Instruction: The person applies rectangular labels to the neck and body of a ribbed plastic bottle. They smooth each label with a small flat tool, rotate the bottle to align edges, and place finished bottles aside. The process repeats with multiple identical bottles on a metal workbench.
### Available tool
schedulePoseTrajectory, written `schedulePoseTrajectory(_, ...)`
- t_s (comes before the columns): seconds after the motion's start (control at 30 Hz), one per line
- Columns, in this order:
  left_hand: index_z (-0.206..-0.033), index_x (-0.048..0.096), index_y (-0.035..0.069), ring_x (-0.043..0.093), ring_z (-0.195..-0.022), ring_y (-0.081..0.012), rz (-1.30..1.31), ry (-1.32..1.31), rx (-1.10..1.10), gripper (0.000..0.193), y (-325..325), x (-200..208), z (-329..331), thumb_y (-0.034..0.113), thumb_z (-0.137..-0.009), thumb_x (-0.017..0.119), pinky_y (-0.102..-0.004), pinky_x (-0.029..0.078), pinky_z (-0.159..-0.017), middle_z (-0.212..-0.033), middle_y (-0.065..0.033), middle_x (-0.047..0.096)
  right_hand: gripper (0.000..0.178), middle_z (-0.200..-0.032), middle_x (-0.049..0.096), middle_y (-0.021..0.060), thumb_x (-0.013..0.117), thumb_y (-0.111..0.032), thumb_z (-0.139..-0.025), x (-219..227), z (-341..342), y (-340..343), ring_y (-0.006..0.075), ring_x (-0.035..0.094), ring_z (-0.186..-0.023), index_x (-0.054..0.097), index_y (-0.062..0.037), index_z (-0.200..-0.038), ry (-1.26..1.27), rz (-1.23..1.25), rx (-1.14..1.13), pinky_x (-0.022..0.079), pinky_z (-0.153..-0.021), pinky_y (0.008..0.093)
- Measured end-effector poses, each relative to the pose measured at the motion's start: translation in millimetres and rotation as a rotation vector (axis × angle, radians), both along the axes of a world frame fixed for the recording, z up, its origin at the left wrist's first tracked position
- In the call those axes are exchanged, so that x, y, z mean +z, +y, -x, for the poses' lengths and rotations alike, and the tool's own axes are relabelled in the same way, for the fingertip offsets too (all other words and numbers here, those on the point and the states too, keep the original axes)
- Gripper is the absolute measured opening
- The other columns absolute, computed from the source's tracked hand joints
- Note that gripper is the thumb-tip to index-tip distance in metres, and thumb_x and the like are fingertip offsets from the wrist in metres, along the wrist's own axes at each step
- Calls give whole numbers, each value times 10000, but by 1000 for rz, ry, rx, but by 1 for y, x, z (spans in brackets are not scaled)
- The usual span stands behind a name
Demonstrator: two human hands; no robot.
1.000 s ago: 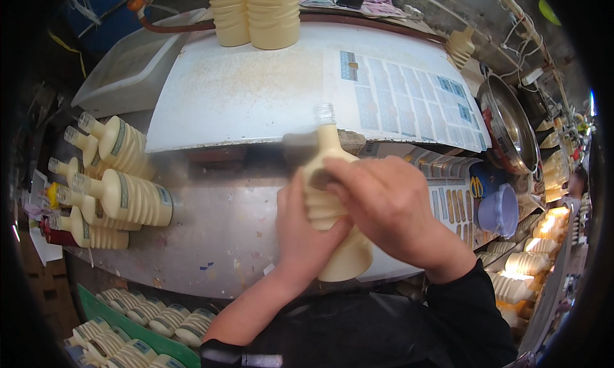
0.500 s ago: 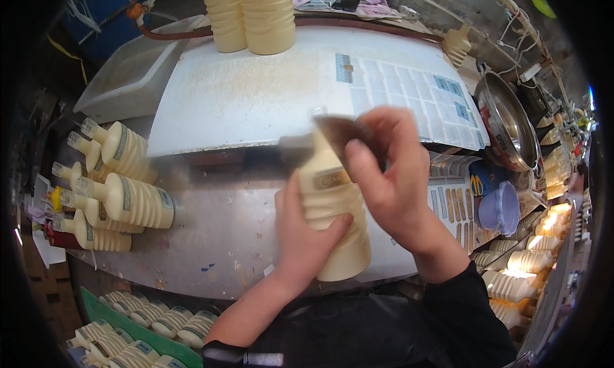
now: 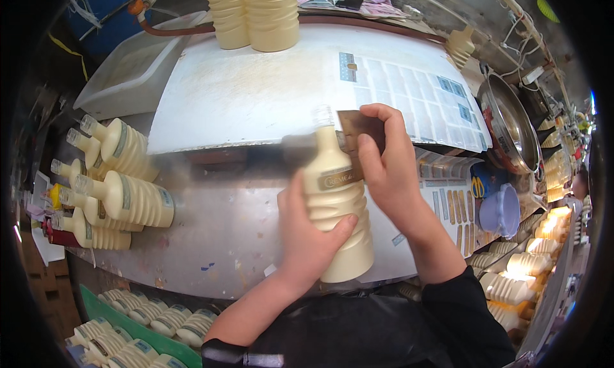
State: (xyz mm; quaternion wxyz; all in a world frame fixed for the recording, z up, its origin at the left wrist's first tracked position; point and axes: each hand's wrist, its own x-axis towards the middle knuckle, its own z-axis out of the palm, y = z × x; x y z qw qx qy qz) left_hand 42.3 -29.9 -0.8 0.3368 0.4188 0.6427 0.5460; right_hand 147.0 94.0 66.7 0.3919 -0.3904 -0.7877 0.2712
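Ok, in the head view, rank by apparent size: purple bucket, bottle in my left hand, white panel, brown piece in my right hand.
1. White panel
2. Bottle
3. Too close to rank: purple bucket; brown piece, which your right hand partly covers.

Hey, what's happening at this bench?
A person's left hand is wrapped around a tilted, ridged cream bottle with a dark label band across its shoulder. The right hand holds a flat brown piece close beside the bottle's neck; whether the two touch is hard to tell. Similar bottles lie heaped at the left, and a sheet of pale labels sits on the white board beyond.
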Motion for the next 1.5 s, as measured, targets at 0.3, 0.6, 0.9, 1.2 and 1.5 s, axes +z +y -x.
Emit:
schedulePoseTrajectory(0.3,-1514,306,-29,499,-1237,-394,18,-17,-14,1003,1,4,1,211,-738,896,-466,451,-1049,-1349,-228,422,299,-1208,567,209,490,-109,-987,11,30,-17,436,593,-1079,507,-56,-1281,-181,47,-18,484,-924,491)
schedulePoseTrajectory(0.6,-1526,295,-25,502,-1264,-390,14,7,-20,994,1,0,4,206,-753,875,-473,445,-1063,-1360,-240,434,303,-1194,567,206,496,-140,-994,4,33,-24,417,613,-1041,503,-65,-1288,-213,-34,40,503,-871,478)
schedulePoseTrajectory(0.9,-1466,419,2,558,-1266,-367,46,-95,-31,605,18,-3,22,297,-980,626,-443,440,-1072,-1367,-255,539,314,-1163,635,197,569,-27,-956,4,25,-20,379,662,-1018,543,-39,-1269,-75,-91,91,536,-875,419)
schedulePoseTrajectory(1.2,-1304,526,29,562,-1140,-206,67,-368,-62,416,24,-9,26,380,-1092,455,-358,444,-1014,-1224,-146,616,333,-1187,636,181,580,-46,-951,-34,-14,4,333,649,-1053,539,-19,-1280,8,-24,-28,513,-934,387)
schedulePoseTrajectory(1.5,-1468,441,-6,544,-1226,-321,-19,26,55,570,12,14,21,293,-1002,579,-415,458,-1023,-1397,-219,498,316,-1208,613,193,567,-64,-970,1,2,-11,348,631,-1099,534,-15,-1281,123,0,101,499,-958,400)
